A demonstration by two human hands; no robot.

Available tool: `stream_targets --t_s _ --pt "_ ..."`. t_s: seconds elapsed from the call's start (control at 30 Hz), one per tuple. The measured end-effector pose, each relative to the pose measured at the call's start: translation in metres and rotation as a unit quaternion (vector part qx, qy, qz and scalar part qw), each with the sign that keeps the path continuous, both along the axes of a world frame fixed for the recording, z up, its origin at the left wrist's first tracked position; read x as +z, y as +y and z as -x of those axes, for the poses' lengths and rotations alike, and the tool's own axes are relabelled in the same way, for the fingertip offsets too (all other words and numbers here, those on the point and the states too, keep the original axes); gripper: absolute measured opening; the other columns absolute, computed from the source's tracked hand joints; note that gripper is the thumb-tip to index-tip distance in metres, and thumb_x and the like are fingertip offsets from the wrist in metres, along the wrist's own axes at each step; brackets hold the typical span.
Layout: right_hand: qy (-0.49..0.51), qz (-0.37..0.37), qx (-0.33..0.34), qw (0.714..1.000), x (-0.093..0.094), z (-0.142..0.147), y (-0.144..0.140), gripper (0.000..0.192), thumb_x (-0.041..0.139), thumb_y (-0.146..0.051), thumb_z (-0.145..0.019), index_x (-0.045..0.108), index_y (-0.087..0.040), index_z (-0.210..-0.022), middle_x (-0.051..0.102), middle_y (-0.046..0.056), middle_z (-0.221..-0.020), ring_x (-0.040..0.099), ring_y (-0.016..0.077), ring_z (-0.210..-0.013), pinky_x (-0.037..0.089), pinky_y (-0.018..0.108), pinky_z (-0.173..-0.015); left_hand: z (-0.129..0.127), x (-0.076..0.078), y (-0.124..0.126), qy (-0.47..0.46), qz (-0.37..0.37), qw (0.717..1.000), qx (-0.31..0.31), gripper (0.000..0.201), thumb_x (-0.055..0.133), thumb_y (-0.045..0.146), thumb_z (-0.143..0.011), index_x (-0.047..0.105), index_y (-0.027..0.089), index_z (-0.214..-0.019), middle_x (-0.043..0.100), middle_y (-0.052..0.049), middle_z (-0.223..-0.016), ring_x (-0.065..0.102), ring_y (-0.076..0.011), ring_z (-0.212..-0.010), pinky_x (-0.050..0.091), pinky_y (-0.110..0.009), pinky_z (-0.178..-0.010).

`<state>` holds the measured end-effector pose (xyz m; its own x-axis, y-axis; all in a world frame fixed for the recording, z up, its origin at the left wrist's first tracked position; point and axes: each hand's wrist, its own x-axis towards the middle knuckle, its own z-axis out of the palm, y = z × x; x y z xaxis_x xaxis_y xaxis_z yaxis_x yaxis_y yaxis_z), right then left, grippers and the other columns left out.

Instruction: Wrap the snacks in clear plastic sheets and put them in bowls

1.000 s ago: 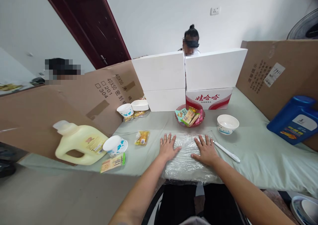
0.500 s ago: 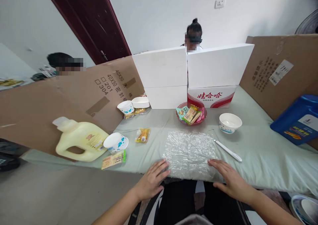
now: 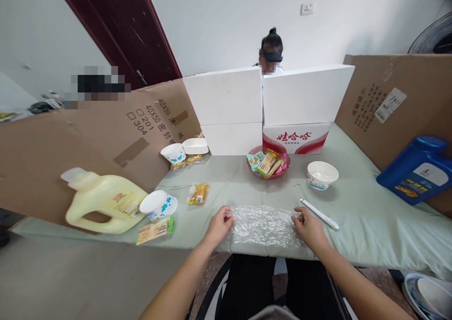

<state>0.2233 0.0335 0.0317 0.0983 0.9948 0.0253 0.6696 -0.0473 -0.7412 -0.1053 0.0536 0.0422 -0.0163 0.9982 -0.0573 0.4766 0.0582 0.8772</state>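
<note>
Left hand: the left hand [image 3: 219, 225] is curled, with thumb and forefinger seemingly pinching the sheet's far left corner; the other fingers are folded in.
Right hand: the right hand [image 3: 310, 225] mirrors it at the far right corner, its fingertips close together; whether the grip is firm I cannot tell.
Plastic sheet: the clear, crinkled plastic sheet [image 3: 266, 228] spans the gap between the hands, just in from the middle of the near edge of the table [image 3: 370, 221]; whether it is lifted anywhere is unclear.
Tearing: an uneven pull could probably split such thin film or draw a corner out of the fingers.
Creasing: the wrinkles may cling to one another and fold crookedly if the hands come together out of line.
Near edge: slack film could slip over it if both hands drew back.
White tool: the slim white tool [image 3: 319, 214] lies just beside the right hand, so an outward sweep might knock it.
Snack bowl: the red bowl [image 3: 251, 170] holding packets [image 3: 267, 163] stands beyond the sheet, towards the table's far edge.
Patterned bowl: the white bowl [image 3: 322, 175] stands upright beyond the tool.
</note>
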Motion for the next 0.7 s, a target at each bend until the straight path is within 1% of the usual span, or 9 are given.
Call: stream_targets --t_s 0.1,0.17,0.23,0.37,0.43,0.53,0.63,0.7 --pt "-0.07 -0.023 -0.012 0.997 -0.002 0.001 -0.002 0.039 0.046 -0.036 -0.084 0.05 -0.019 -0.119 0.066 0.0 -0.074 0.064 0.0199 -0.068 0.042 0.03 -0.061 -0.008 -0.009 0.001 0.087 -0.024 0.995 0.044 0.033 0.057 0.022 -0.076 0.054 0.019 -0.109 0.062 0.003 -0.073 0.062 -0.0135 -0.058 0.048 -0.027 -0.064" --pt "-0.102 -0.036 -0.015 0.994 -0.005 0.0 -0.005 0.042 0.044 -0.035 -0.086 0.047 -0.017 -0.124 0.067 0.001 -0.076 0.064 0.0206 -0.067 0.041 0.03 -0.06 -0.011 -0.011 -0.002 0.145 -0.049 0.986 0.059 0.036 0.058 0.019 -0.077 0.055 0.019 -0.112 0.065 0.001 -0.077 0.065 -0.0162 -0.068 0.049 -0.029 -0.07" --pt "-0.126 -0.057 -0.02 0.99 -0.008 0.0 -0.008 0.041 0.041 -0.033 -0.088 0.046 -0.016 -0.126 0.067 0.003 -0.077 0.065 0.0215 -0.068 0.041 0.031 -0.059 -0.013 -0.012 -0.005 0.184 -0.066 0.978 0.066 0.038 0.059 0.019 -0.079 0.053 0.019 -0.116 0.066 0.001 -0.077 0.066 -0.0179 -0.074 0.049 -0.03 -0.073" --pt "-0.172 -0.082 -0.023 0.981 -0.01 0.0 -0.013 0.04 0.032 -0.031 -0.093 0.044 -0.015 -0.127 0.069 0.005 -0.077 0.066 0.0224 -0.067 0.041 0.032 -0.057 -0.017 -0.011 -0.012 0.23 -0.079 0.967 0.08 0.039 0.056 0.022 -0.084 0.05 0.019 -0.123 0.067 -0.001 -0.081 0.066 -0.0192 -0.075 0.048 -0.03 -0.071" --pt "-0.204 -0.077 -0.024 0.976 -0.011 0.002 -0.014 0.041 0.029 -0.031 -0.095 0.044 -0.015 -0.129 0.07 0.007 -0.081 0.066 0.0228 -0.067 0.041 0.032 -0.055 -0.019 -0.012 -0.014 0.253 -0.083 0.96 0.085 0.038 0.054 0.023 -0.086 0.049 0.019 -0.123 0.067 -0.002 -0.082 0.066 -0.0199 -0.076 0.048 -0.03 -0.07" --pt "-0.244 -0.063 -0.015 0.968 -0.011 0.005 -0.015 0.04 0.029 -0.032 -0.096 0.046 -0.014 -0.127 0.071 0.008 -0.084 0.067 0.0242 -0.07 0.042 0.033 -0.054 -0.021 -0.017 -0.016 0.285 -0.106 0.948 0.095 0.033 0.051 0.023 -0.088 0.05 0.019 -0.121 0.067 -0.003 -0.085 0.066 -0.0213 -0.08 0.048 -0.032 -0.073" --pt "-0.278 -0.067 0.002 0.958 -0.013 0.008 -0.015 0.037 0.029 -0.03 -0.096 0.052 -0.015 -0.121 0.071 0.01 -0.095 0.068 0.0244 -0.074 0.044 0.033 -0.055 -0.02 -0.023 -0.015 0.307 -0.136 0.936 0.107 0.029 0.048 0.021 -0.088 0.051 0.017 -0.117 0.066 -0.006 -0.089 0.064 -0.0229 -0.085 0.049 -0.034 -0.076" --pt "-0.296 -0.078 0.011 0.952 -0.015 0.009 -0.016 0.035 0.029 -0.03 -0.096 0.054 -0.017 -0.117 0.069 0.011 -0.105 0.068 0.0232 -0.076 0.045 0.032 -0.055 -0.019 -0.023 -0.015 0.324 -0.161 0.925 0.116 0.029 0.048 0.019 -0.087 0.052 0.016 -0.115 0.065 -0.008 -0.091 0.063 -0.0241 -0.088 0.049 -0.036 -0.077"
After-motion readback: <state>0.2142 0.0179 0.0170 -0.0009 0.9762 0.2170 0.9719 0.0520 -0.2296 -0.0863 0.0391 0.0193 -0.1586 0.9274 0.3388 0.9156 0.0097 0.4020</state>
